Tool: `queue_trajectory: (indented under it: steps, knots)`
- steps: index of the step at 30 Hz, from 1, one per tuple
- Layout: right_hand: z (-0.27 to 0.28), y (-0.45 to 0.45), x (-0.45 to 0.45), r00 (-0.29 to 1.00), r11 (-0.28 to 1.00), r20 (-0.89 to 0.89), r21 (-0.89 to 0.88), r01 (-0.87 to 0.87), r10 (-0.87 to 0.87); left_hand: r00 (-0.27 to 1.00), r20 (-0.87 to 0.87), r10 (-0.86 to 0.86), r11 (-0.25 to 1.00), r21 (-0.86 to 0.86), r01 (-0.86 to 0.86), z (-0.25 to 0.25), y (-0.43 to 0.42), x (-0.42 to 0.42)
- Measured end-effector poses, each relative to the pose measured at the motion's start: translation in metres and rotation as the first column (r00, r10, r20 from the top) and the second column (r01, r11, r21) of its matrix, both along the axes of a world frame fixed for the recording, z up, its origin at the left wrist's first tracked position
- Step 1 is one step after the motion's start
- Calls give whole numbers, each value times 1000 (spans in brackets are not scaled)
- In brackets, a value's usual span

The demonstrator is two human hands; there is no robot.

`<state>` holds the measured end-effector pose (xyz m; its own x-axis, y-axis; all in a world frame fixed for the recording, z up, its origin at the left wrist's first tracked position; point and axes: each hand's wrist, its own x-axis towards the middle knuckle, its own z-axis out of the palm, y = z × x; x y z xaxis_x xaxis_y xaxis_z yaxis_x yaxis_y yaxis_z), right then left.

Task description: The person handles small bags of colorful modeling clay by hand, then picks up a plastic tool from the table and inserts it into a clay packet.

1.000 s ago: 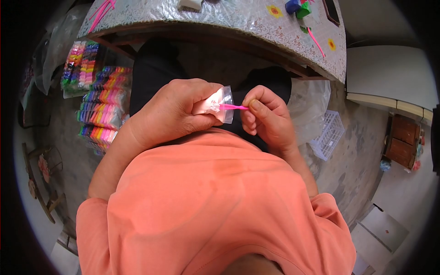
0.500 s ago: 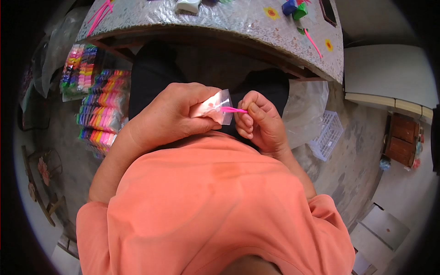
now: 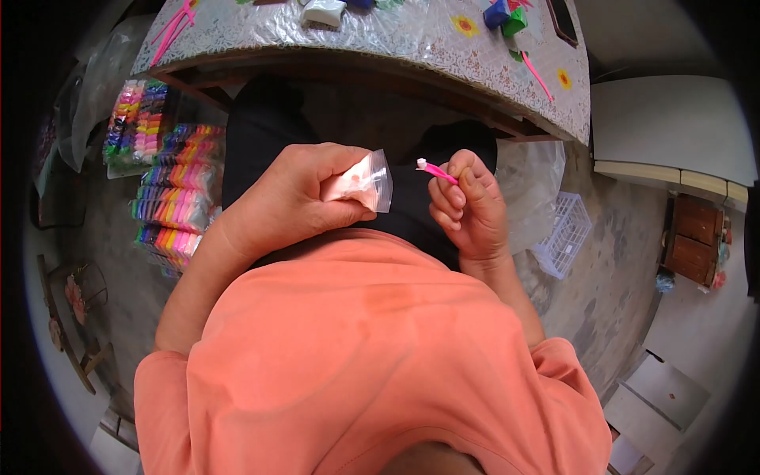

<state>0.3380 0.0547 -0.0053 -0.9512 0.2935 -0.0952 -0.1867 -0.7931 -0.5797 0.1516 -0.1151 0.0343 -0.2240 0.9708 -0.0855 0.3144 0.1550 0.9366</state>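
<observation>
My left hand [image 3: 317, 190] is closed around a small clear plastic bag [image 3: 354, 184] with pale pink, soft-looking stuff inside; the bag's clear mouth points right. Between the thumb and fingers of my right hand [image 3: 473, 198] is a thin bright pink plastic tool [image 3: 440, 172]. A small whitish lump [image 3: 422, 164] sits on the tool's tip. Tip and bag are apart, with a short gap between them. Both hands are above my lap, in front of the table's near edge.
The table [image 3: 380, 47] ahead carries a white packet [image 3: 323, 13], blue and green packets [image 3: 505, 17], pink strips [image 3: 537, 77] and a phone [image 3: 565, 20]. Stacks of colourful packets [image 3: 178, 186] lie on the floor at left. A white basket [image 3: 563, 236] stands at right.
My right hand has drawn the pink tool out of the bag and moved right. A whitish lump now shows on its tip. My left hand stays almost in place with the bag.
</observation>
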Motion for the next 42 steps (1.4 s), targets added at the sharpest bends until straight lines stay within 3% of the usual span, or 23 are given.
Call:
queue_trajectory:
  steps: [7, 13, 16, 31, 42]
  knots:
    - [20, -5, -1, 996, 984, 85, 180, 1, -17, 995, -24, 95, 995, -27, -95, 4, 0, 2]
    - [18, -1, 1, 990, 993, 129, 114, 41, -56, 982, -40, 185, 983, 20, -185, 0, 1, 2]
    - [17, 0, 1, 990, 992, 134, 126, 32, -49, 979, 61, 193, 981, 17, -194, -1, -1, 2]
    - [38, -5, -1, 974, 901, 197, 434, 17, -113, 992, 72, 102, 995, -2, -102, -2, 0, -1]
    - [31, -4, -1, 977, 908, 187, 419, 15, -103, 993, 62, 98, 995, 20, -99, -1, -1, 1]
